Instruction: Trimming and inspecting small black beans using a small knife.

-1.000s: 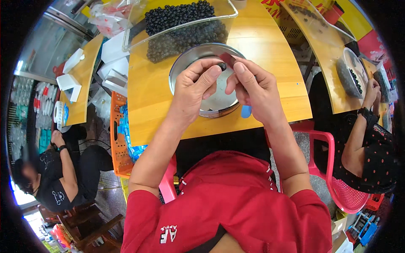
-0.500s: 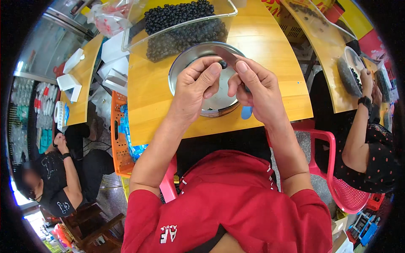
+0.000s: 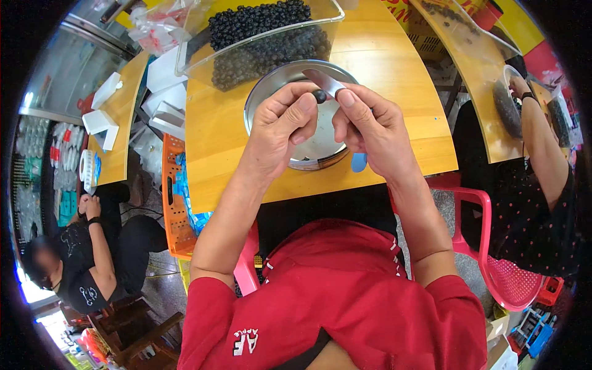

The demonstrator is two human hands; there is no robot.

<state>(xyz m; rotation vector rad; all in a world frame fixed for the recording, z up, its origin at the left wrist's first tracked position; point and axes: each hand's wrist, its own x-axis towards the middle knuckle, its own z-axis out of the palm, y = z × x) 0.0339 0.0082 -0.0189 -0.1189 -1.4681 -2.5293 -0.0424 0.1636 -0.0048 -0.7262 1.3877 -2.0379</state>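
My left hand [image 3: 279, 125] pinches a small, dark, round piece [image 3: 320, 96] between thumb and fingertips; whether it is a berry or a nut I cannot make out. In my right hand [image 3: 372, 126] is a knife [image 3: 322, 81] with a short metal blade and a blue handle, part of which shows below the palm. The blade points up and left, just above the dark piece. Both hands hover over a round metal bowl [image 3: 250, 116] on the wooden table. Behind it stands a clear plastic box [image 3: 336, 18] heaped with similar dark round pieces [image 3: 262, 24].
An orange crate [image 3: 176, 213] with blue packets stands left of the table [image 3: 425, 132]. Two people sit nearby: one at left with hands together [image 3: 90, 206], another at right with a hand [image 3: 519, 86] by a bowl. A pink chair [image 3: 484, 246] is at right.
The knife blade has swung up and left, away from the dark piece. Both hands shifted slightly left. The person at right has reached farther forward.
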